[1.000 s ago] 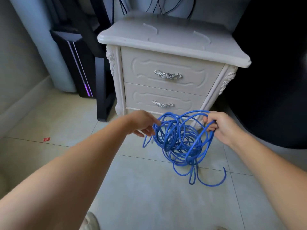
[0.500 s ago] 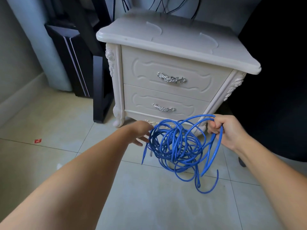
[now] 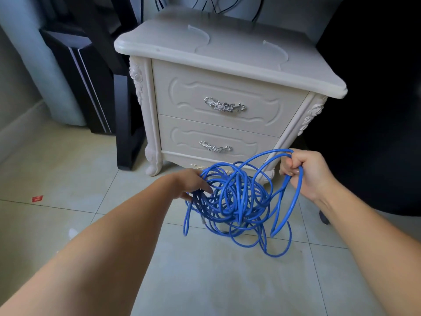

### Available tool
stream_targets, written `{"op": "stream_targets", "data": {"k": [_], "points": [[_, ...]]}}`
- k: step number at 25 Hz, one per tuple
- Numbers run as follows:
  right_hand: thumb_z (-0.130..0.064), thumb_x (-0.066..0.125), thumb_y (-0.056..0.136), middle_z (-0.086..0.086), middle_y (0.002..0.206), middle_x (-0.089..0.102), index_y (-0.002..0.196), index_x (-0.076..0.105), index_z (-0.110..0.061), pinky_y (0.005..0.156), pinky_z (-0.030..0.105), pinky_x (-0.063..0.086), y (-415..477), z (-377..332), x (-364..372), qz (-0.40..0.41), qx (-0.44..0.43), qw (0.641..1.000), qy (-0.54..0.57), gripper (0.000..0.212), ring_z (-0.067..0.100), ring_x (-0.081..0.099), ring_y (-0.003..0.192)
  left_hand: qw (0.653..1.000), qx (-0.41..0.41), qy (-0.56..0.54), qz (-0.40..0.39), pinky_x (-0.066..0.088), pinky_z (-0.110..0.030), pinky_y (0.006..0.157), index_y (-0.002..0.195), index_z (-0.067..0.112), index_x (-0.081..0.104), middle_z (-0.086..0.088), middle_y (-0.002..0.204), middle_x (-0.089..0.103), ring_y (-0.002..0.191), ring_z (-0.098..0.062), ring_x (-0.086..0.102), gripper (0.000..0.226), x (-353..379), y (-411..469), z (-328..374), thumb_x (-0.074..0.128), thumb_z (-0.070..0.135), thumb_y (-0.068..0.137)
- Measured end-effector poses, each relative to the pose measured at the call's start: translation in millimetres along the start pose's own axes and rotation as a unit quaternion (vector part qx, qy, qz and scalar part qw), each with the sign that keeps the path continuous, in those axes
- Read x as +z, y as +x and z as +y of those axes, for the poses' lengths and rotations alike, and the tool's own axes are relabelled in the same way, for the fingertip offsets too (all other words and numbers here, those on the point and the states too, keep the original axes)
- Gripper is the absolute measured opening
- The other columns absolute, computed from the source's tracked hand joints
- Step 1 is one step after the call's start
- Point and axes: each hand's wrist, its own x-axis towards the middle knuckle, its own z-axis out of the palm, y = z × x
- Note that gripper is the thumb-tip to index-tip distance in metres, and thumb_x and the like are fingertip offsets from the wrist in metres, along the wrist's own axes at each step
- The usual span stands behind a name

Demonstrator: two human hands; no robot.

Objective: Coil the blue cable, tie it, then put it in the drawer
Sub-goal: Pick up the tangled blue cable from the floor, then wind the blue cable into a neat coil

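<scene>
Blue cable (image 3: pixel 237 201) hangs as a loose tangle between your hands, in front of the nightstand (image 3: pixel 227 53), with its lowest loops at or just above the tiled floor (image 3: pixel 205 281). Your left grip (image 3: pixel 193 183) is closed on a bunch of strands at the tangle's left edge. Your right grip (image 3: pixel 305 172) is fisted round one long loop, drawn up and aside. Pull harder there and crossed strands may cinch into knots. Trailing loops could snag underfoot. Both drawers (image 3: pixel 227 92) sit closed, so you'll need one hand free.

head-worn wide-angle view, forward and down, close before the nightstand (image 3: pixel 227 55)
</scene>
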Motion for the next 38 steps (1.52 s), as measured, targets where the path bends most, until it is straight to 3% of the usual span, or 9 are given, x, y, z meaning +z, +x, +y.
{"op": "stream_targets", "data": {"k": [4,6,9,13,17,20,25,34,38], "points": [[-0.007,0.048,0.058,0.000,0.053,0.050,0.047,0.054,-0.015,0.056,0.027,0.030,2.9,10.7,2.2,0.026,0.031,0.982,-0.185,0.015,0.018,0.038,0.055,0.995,0.067,-0.071,0.012,0.052,-0.028,0.072,0.093,0.015,0.064,0.003,0.079,0.070,0.076,-0.015,0.065,0.020,-9.7,-8.6,7.6,0.068,-0.001,0.082],[-0.002,0.054,0.081,0.007,0.081,0.068,0.074,0.071,-0.015,0.068,0.028,0.042,7.2,15.7,7.0,0.028,0.056,0.951,-0.302,0.023,0.022,0.057,0.075,0.990,0.103,-0.088,0.025,0.049,-0.029,0.073,0.090,0.014,0.060,0.001,0.075,0.068,0.072,-0.017,0.063,0.024,-11.5,-12.8,13.5,0.067,-0.007,0.080],[-0.009,0.047,0.096,0.004,0.113,0.069,0.110,0.068,-0.023,0.081,0.029,0.046,9.5,3.7,29.8,0.049,-0.029,0.944,-0.324,0.029,0.016,0.062,0.093,0.985,0.157,-0.071,0.029,0.048,-0.035,0.078,0.084,0.011,0.058,-0.012,0.084,0.067,0.074,-0.023,0.061,0.024,-10.3,-18.5,21.0,0.070,-0.010,0.079],[-0.021,0.052,0.099,-0.006,0.117,0.068,0.114,0.067,-0.028,0.098,0.029,0.046,9.7,4.8,58.2,-0.083,-0.020,0.923,-0.375,0.023,0.010,0.062,0.106,0.978,0.199,-0.049,0.043,0.051,-0.036,0.078,0.076,0.014,0.056,-0.014,0.083,0.069,0.070,-0.023,0.062,0.028,-11.5,-23.1,28.2,0.070,-0.011,0.077],[-0.029,0.064,0.090,-0.005,0.111,0.064,0.105,0.061,-0.029,0.093,0.032,0.048,10.7,7.6,64.4,-0.057,-0.033,0.934,-0.352,0.016,0.012,0.061,0.099,0.977,0.206,-0.044,0.032,0.049,-0.019,0.057,0.079,0.013,0.054,-0.010,0.076,0.070,0.057,-0.014,0.063,0.027,-13.9,-32.5,35.0,0.068,-0.011,0.078],[-0.029,0.071,0.081,-0.007,0.092,0.049,0.083,0.057,-0.023,0.080,0.030,0.042,7.9,-0.8,67.2,0.016,-0.168,0.857,-0.487,0.016,0.014,0.051,0.090,0.977,0.200,-0.074,0.025,0.045,-0.015,0.044,0.083,0.012,0.052,-0.010,0.075,0.070,0.056,-0.010,0.066,0.025,-16.4,-35.1,37.5,0.060,-0.012,0.084],[-0.050,0.066,0.086,0.003,0.095,0.056,0.082,0.072,-0.017,0.070,0.030,0.043,0.8,-0.1,81.7,-0.013,-0.098,0.725,-0.682,0.034,0.026,0.058,0.086,0.975,0.172,-0.142,0.000,0.059,-0.037,0.075,0.084,0.014,0.052,-0.007,0.083,0.075,0.084,-0.019,0.073,0.026,-21.9,-27.7,29.4,0.056,-0.011,0.088],[-0.027,0.064,0.090,-0.005,0.086,0.047,0.073,0.060,-0.021,0.071,0.026,0.035,10.9,-4.4,64.7,0.009,-0.113,0.868,-0.483,0.018,0.018,0.054,0.081,0.975,0.131,-0.176,0.031,0.055,-0.046,0.087,0.104,0.010,0.059,-0.012,0.105,0.074,0.089,-0.025,0.067,0.027,-30.8,-21.6,28.7,0.064,-0.007,0.083],[-0.022,0.063,0.092,0.007,0.092,0.069,0.075,0.058,-0.023,0.093,0.044,0.051,16.4,-9.3,56.0,-0.017,-0.115,0.941,-0.318,0.018,0.030,0.065,0.093,0.980,0.089,-0.169,0.050,0.056,-0.047,0.089,0.108,0.005,0.062,-0.013,0.104,0.073,0.092,-0.024,0.066,0.026,-38.1,-18.8,17.2,0.070,0.001,0.084]]}}
